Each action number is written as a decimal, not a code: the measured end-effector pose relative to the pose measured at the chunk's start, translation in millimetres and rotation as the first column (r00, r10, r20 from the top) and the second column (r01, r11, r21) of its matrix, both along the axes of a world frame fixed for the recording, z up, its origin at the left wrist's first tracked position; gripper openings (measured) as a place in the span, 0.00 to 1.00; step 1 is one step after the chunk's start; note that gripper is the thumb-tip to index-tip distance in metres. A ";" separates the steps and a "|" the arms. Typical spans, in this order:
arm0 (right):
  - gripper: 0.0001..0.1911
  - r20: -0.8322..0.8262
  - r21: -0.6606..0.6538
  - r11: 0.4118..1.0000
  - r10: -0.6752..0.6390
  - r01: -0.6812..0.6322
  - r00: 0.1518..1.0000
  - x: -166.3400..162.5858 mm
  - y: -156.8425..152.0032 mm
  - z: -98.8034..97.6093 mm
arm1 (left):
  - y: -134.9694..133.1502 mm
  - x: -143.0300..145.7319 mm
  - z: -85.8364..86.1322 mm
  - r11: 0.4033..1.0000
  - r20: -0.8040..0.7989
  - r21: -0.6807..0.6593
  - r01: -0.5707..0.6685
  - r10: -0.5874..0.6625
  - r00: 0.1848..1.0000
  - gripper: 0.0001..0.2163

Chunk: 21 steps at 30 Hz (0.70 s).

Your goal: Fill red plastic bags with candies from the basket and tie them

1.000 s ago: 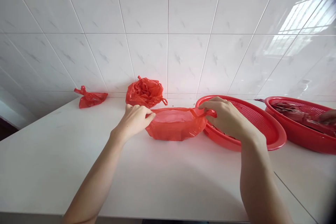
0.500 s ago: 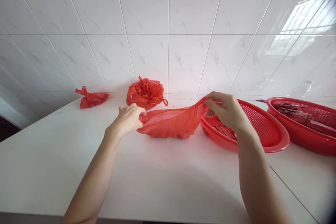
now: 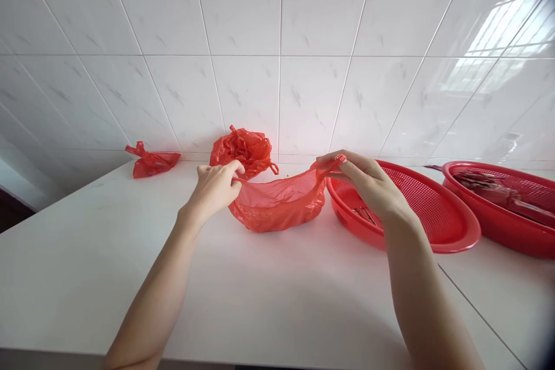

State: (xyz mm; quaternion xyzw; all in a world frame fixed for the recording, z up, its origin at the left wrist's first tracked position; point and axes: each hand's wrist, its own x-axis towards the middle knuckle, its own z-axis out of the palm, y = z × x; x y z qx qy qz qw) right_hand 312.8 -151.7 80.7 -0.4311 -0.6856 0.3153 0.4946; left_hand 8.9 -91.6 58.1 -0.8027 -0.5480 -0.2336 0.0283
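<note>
A red plastic bag [image 3: 277, 208] rests on the white counter [image 3: 260, 300], its mouth stretched wide between my hands. My left hand [image 3: 215, 188] pinches the bag's left handle, fingers closed. The right handle is pinched by my right hand [image 3: 366, 185], just over the rim of a red mesh basket [image 3: 433, 214]. The bag's belly sags onto the counter and looks partly filled, though I cannot make out the contents.
Two more red bags stand against the tiled wall: a crumpled one [image 3: 243, 150] behind the held bag and a tied one [image 3: 150, 162] at the far left. A second red basket [image 3: 511, 208] with dark red items sits at the right edge.
Both hands have risen and drawn closer together, lifting the bag's handles and pulling its mouth open upward. The other person's hand seen at the far right a second ago has gone.
</note>
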 end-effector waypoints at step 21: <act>0.10 -0.296 0.144 0.977 -0.112 0.160 0.949 0.9 7.0 -3.9 | -9.5 -26.4 14.2 0.966 0.223 -0.219 0.136 -0.086 0.971 0.05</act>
